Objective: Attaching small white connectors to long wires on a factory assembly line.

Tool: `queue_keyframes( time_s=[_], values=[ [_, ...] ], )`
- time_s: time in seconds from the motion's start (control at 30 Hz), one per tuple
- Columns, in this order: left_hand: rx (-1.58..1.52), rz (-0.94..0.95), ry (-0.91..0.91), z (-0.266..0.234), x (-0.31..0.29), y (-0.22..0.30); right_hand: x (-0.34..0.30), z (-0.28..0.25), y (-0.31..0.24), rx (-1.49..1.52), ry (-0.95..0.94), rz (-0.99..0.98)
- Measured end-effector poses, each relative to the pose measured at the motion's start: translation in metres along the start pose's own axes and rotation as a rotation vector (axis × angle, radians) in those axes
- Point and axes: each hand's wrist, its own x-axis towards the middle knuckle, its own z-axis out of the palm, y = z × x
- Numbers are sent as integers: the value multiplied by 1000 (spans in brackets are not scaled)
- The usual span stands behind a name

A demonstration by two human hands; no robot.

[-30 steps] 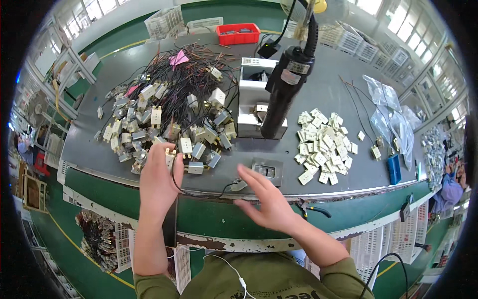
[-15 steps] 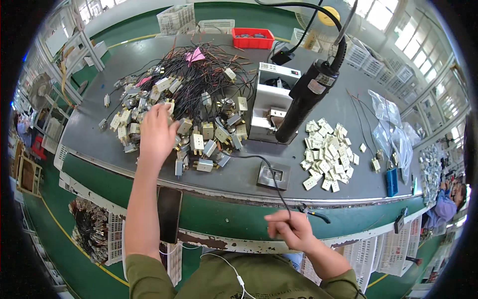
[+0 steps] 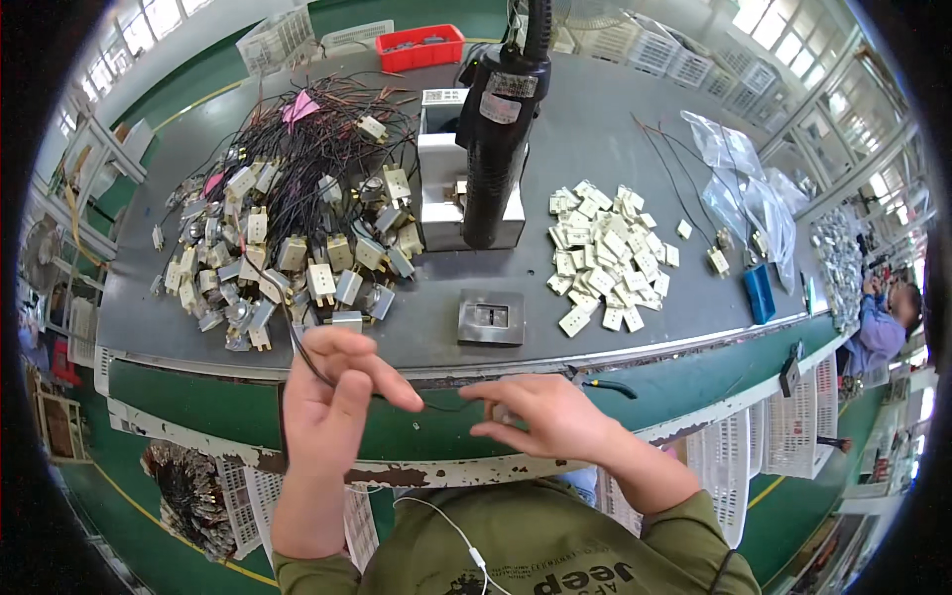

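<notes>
A thin black cable (image 3: pixel 443 407) stretches in front of me between my two hands, and a length of it loops up toward the pile at left. My left hand (image 3: pixel 332 402) has the cable running between its thumb and curled fingers. At the other side, my right hand (image 3: pixel 545 415) pinches the cable near its fingertips; a small greyish bit inside those fingers is too hidden to name. Beyond the hands sits a metal block with a recess (image 3: pixel 491 335). The pile of small cream-and-grey boxy units with black leads (image 3: pixel 322 283) lies just past my left hand.
A black cylindrical power tool (image 3: pixel 491 178) hangs over a white metal box (image 3: pixel 436 159). Cream rectangular plates (image 3: pixel 605 258) are heaped at right. Pliers (image 3: pixel 610 388) lie near the table's front edge. Further off are a blue container (image 3: pixel 759 295), plastic bags (image 3: pixel 744 169) and a red bin (image 3: pixel 419 57).
My left hand has come back from the pile to the front edge and now has the cable. My right hand has shifted up and left toward it. The whole view has turned slightly.
</notes>
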Motion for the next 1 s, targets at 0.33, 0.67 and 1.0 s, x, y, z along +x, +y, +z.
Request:
queue_keyframes(
  time_s=[0.33, 0.67, 1.0],
  values=[
    [-58, 244, 523, -66, 7, 12, -11, -32, 24, 199, -177, 338],
    [174, -267, -102, -17, -10, -30, -6, 8, 27, 573, 51, 261],
    [221, -279, -22, 8, -21, -64, 16, -5, 9, 332, 15, 190]
  ],
)
